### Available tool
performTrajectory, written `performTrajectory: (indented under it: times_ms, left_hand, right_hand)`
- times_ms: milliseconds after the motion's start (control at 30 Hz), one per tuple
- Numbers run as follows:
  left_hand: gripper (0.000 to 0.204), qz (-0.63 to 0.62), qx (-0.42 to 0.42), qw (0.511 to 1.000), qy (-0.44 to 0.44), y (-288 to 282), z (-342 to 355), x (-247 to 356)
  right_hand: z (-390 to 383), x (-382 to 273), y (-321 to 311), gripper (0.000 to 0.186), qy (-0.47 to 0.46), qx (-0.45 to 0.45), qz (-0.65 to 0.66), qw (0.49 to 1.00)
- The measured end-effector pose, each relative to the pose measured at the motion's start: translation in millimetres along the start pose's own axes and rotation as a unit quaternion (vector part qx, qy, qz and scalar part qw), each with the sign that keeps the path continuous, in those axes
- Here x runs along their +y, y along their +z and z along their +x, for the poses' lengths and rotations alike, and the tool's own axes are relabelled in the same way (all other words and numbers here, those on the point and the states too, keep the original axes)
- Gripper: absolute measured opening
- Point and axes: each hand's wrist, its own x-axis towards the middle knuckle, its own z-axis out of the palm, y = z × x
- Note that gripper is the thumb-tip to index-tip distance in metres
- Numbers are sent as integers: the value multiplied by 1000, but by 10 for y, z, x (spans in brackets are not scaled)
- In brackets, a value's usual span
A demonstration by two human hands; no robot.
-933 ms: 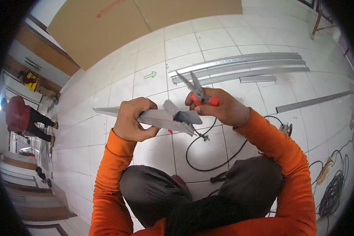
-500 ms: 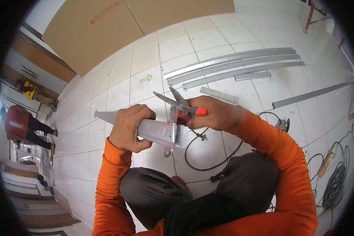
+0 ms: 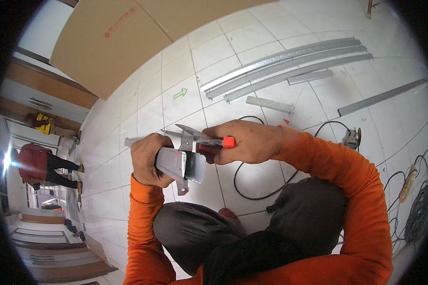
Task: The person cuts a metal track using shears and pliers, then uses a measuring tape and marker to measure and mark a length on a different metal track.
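Note:
My left hand [image 3: 150,159] is wrapped round a grey metal channel [image 3: 171,162] above my lap. The channel's cut end faces me, with a bent tab [image 3: 181,187] below and an upright flap [image 3: 186,141] above. My right hand [image 3: 249,140] is closed on tin snips [image 3: 200,137] with red-ended handles. The snips' blades point left and stand parted at the upright flap, one on its far side; how deeply they bite cannot be made out.
Several long metal channels [image 3: 290,71] lie on the white tile floor ahead, near a short piece [image 3: 269,104]. To the right are an angle grinder [image 3: 352,138] and coiled cable [image 3: 418,216]. Large cardboard [image 3: 104,47] lies far left. A person in dark red [image 3: 33,164] stands at left.
The snips have swung left and down, bringing their blades to the channel's flap. My left hand has turned the channel so its open end faces more toward me. The view has shifted slightly.

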Motion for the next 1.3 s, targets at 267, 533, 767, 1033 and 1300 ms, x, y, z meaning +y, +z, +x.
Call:
performTrajectory:
  times_ms: [267,533,767,1033,1300]
  left_hand:
    - [40,-6,4,1000,8,11,-15,-49]
    - [39,5,8,1000,14,27,-14,-32]
    - [38,13,-8,1000,1,-21,-42,-23]
    - [37,4,-17,1000,-4,-19,-58,-1]
    - [39,-62,-51,997,-16,7,58,63]
  right_hand:
    - [-35,-71,2,41,-1,6,-6,1000]
    - [6,44,56,23,-38,51,-49,997]
    - [37,52,146,30,-24,57,-31,998]
    - [3,55,137,35,21,149,-19,988]
    - [-62,157,-54,25,-4,54,2,999]
